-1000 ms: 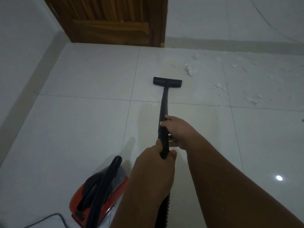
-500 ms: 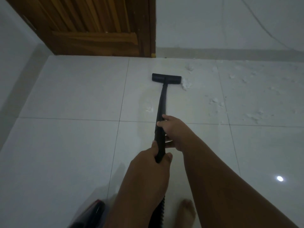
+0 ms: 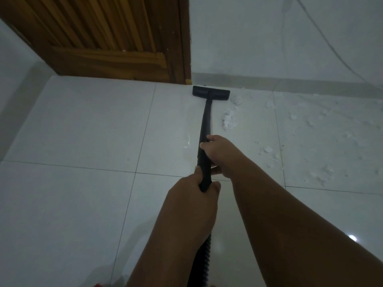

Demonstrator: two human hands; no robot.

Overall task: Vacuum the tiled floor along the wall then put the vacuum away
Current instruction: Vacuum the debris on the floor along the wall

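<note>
A black vacuum wand (image 3: 205, 123) runs from my hands to its flat floor nozzle (image 3: 211, 92), which lies on the white tiled floor (image 3: 83, 125) against the base of the far wall (image 3: 269, 48), just right of the door. My left hand (image 3: 192, 195) grips the wand's near end where the ribbed hose (image 3: 204, 264) begins. My right hand (image 3: 217, 154) grips the wand a little farther up. White crumbs and fluff (image 3: 229, 120) lie scattered on the tiles right of the nozzle. Only a red sliver of the vacuum body (image 3: 97, 285) shows at the bottom edge.
A brown wooden door (image 3: 116, 42) stands at the back left, with a side wall (image 3: 14, 65) to its left. A thin cable (image 3: 323, 36) hangs down the far wall on the right. A grey skirting strip (image 3: 290, 82) runs along the wall's foot.
The nozzle has slid forward across the tile to the wall's base, past a clump of fluff. I have stepped closer; the red vacuum body has dropped almost out of view.
</note>
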